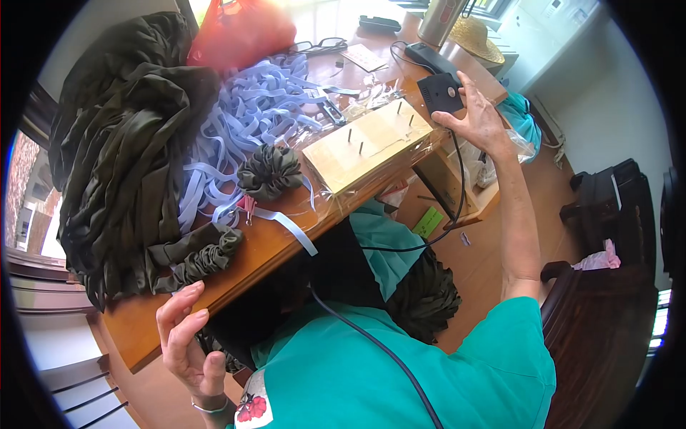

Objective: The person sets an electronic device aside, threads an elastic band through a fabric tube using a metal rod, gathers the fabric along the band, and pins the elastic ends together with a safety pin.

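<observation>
Seemingly between steps: the left hand (187, 344) hangs loosely spread near a gathered dark-green fabric tube (211, 256) on the brown wooden bench (136, 330); the right hand (481, 124), unclenched, meets or nears a black rectangular box (440, 94); gripping either would call for closing

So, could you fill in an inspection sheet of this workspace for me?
Surface: wooden table, largely covered.
Job's things: dark green scrunchie beside light-blue elastic strips; dark green fabric heap and gathered fabric tube at left; wooden block with four upright pegs.
Clutter: red plastic bag, eyeglasses, metal flask.
Hands: left hand open near the gathered tube; right hand open at a black box, contact unclear.
Cables: black cable hangs past the table edge; another length crosses the teal shirt.
Surroundings: dark wooden furniture, pink cloth on it.
</observation>
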Available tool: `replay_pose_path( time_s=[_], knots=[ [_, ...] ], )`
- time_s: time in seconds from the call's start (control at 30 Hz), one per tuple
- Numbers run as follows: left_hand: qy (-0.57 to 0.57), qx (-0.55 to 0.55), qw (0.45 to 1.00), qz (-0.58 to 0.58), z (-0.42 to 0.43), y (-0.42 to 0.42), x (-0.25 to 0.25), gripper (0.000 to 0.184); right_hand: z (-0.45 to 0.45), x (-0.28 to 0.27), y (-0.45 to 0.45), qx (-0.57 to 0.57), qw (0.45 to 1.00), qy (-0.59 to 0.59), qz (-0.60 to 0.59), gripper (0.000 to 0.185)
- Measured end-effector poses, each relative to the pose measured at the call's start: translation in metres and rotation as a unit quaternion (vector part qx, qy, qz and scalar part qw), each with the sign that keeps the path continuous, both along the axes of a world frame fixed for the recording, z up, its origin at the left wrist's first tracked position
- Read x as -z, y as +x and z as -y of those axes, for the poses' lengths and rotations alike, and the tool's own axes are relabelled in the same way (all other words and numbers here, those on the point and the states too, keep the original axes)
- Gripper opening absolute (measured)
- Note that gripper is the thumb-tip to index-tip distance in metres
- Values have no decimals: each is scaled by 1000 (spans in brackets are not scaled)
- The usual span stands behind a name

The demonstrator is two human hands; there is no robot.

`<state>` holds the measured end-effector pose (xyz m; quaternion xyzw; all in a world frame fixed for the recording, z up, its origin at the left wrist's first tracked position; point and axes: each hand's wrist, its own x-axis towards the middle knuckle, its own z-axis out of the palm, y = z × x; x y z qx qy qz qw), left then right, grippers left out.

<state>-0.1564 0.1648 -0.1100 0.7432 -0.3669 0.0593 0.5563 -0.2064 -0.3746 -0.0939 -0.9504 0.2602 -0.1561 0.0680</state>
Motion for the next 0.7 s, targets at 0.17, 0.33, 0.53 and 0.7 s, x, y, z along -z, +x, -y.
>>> replay_pose_path(
  time_s=[0.17, 0.33, 0.53, 0.7],
  knots=[
    [-5, 2, 1000, -4, -1, 0, 1, 48, 6, 12, 5, 14, 1000, -24, -1, 109],
    [-14, 3, 1000, -7, -3, 1, 5, 48, 13, 20, 8, 0, 999, -4, 35, 106],
    [-7, 14, 1000, -6, 0, 2, 3, 48, 12, 12, 10, -7, 999, 23, 45, 103],
    [15, 57, 998, 20, 13, 12, -8, 46, 34, 5, 11, -7, 996, 81, 39, 107]
  ],
)
